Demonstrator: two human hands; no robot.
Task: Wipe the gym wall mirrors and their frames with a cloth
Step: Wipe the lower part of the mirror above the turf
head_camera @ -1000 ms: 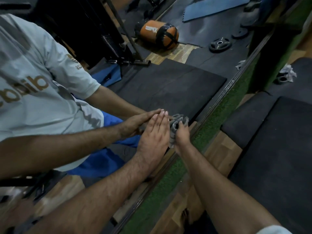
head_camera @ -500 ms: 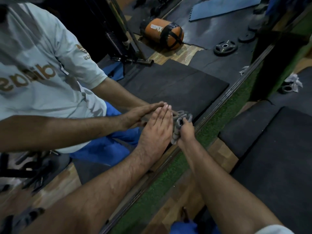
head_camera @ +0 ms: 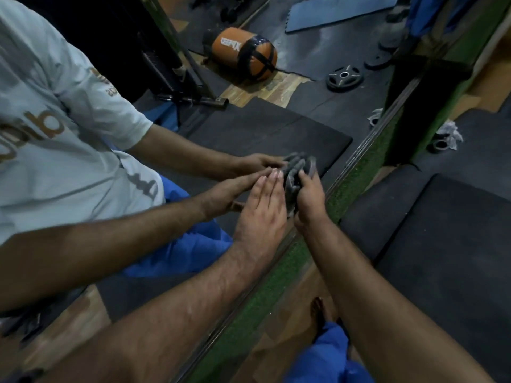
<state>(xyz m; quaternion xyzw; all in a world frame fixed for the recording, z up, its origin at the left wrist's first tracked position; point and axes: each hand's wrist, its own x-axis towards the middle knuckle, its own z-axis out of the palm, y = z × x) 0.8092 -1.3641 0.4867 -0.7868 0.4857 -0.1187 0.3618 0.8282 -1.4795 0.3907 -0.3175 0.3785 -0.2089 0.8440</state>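
Grey cloth (head_camera: 293,180), bunched and ribbed, clenched in the right hand (head_camera: 309,199) against the mirror (head_camera: 249,128). Left hand (head_camera: 261,214) flat on the glass, just beside it. Metal frame (head_camera: 356,157) beyond the right hand.

The wood floor (head_camera: 290,297) holds black mats (head_camera: 453,244) at three o'clock. A green grass strip (head_camera: 276,275) runs along the mirror's bottom edge. A white rag (head_camera: 449,134) lies at two o'clock.

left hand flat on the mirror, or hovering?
Touching. Head view: left hand fingertips meet their reflection on the mirror with no gap.
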